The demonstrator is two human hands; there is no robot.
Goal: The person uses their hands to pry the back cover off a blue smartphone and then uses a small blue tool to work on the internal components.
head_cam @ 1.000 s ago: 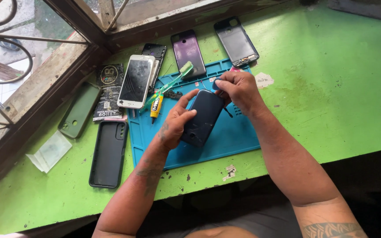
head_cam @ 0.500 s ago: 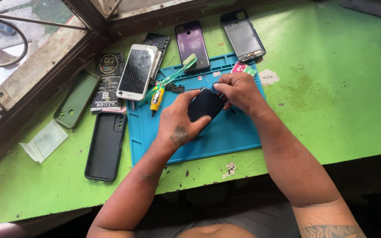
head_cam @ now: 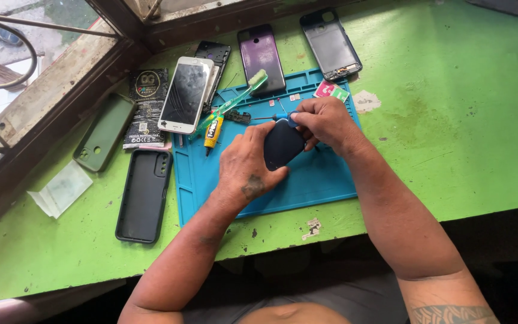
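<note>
A green painted surface [head_cam: 451, 150] beside a window carries a blue work mat [head_cam: 319, 180]. Over the mat, a dark phone [head_cam: 283, 144] is gripped by the left hand [head_cam: 248, 168], fingers curled around it. A small blue-handled screwdriver [head_cam: 283, 117] is pinched in the right hand [head_cam: 325, 123] at the phone's top edge. A green toothbrush [head_cam: 235, 101] and a cracked white phone [head_cam: 186, 95] lie nearby.

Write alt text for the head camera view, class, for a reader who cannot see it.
Two bare hands hold a dark phone over a blue work mat on a green table: the left hand grips it while the right hand presses a small blue-handled tool at its top. Around lie a white cracked phone, a green toothbrush, a glue tube and phone cases.
</note>
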